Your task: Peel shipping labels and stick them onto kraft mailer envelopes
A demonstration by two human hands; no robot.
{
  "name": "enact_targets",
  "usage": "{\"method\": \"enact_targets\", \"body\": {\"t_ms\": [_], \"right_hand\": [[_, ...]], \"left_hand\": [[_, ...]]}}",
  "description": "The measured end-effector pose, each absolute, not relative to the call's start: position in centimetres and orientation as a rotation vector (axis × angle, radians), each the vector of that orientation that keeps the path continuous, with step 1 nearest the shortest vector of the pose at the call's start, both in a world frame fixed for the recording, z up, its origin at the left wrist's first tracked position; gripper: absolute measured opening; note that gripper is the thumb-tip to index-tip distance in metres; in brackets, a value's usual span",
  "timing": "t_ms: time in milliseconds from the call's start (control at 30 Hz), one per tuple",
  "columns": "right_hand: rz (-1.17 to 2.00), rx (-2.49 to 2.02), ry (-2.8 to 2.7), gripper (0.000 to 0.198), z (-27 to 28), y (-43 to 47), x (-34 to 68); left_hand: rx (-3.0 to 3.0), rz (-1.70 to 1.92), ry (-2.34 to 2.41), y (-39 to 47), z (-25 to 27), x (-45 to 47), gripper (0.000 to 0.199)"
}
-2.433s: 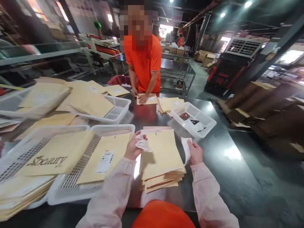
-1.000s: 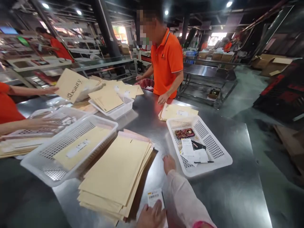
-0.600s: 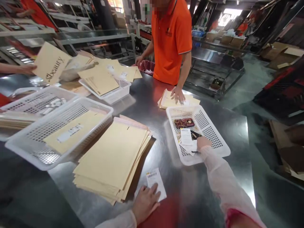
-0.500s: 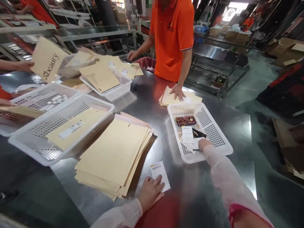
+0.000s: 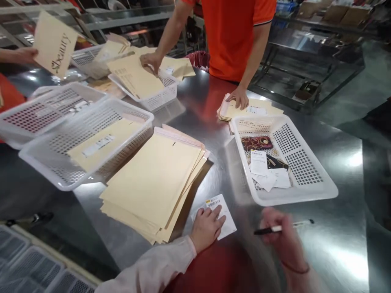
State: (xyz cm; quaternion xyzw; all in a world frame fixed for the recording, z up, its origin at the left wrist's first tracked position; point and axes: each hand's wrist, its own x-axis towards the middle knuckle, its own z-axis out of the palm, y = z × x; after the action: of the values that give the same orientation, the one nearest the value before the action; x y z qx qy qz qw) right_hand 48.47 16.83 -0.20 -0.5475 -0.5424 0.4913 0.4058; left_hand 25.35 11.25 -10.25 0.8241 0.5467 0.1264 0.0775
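Note:
My left hand (image 5: 208, 226) lies with its fingers spread on a white printed slip (image 5: 226, 219), pressing it to the metal table. Held in my right hand (image 5: 282, 236), somewhat blurred, is a pen (image 5: 302, 223) with a black end pointing left, just above the table. Behind that hand stands a white perforated basket (image 5: 305, 198) holding several white slips (image 5: 259, 162), a dark red patterned pouch (image 5: 258, 143) and a black patterned item (image 5: 276, 162). Left of my left hand is a stack of tan padded envelopes (image 5: 152, 179).
Another white basket (image 5: 64, 185) at left holds a labelled envelope (image 5: 104, 144). Across the table, a person in an orange shirt (image 5: 238, 40) touches envelopes with both hands. At far left, a person's hand (image 5: 23, 55) holds up a printed envelope (image 5: 56, 44).
My right hand has come out of the basket toward me, now with a pen in it. My left hand stays on the slip. The person opposite has reached onto the envelopes in the back basket.

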Motion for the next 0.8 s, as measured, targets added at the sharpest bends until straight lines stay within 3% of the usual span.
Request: {"method": "enact_targets", "body": {"t_ms": [67, 167, 467, 600, 800], "right_hand": [[1.547, -1.4, -1.226, 0.079, -3.6, 15.1, 46.5], [1.647, -1.506, -1.111, 0.078, -7.4, 15.4, 44.3], [1.013, -1.61, -1.406, 0.04, -10.6, 17.6, 40.3], [0.638, -1.443, -1.603, 0.049, -11.2, 17.7, 40.0], [0.431, -1.354, -1.767, 0.049, -11.1, 17.9, 39.8]], "left_hand": [[2.489, 0.38, 1.591, 11.3, -10.6, 25.1, 0.031], [2.523, 0.465, 1.556, 11.5, -11.2, 24.7, 0.03], [2.558, 0.546, 1.534, 11.7, -11.5, 24.3, 0.03], [2.535, 0.55, 1.534, 11.6, -11.6, 24.2, 0.032], [2.527, 0.584, 1.539, 11.6, -11.4, 24.1, 0.029]]}}
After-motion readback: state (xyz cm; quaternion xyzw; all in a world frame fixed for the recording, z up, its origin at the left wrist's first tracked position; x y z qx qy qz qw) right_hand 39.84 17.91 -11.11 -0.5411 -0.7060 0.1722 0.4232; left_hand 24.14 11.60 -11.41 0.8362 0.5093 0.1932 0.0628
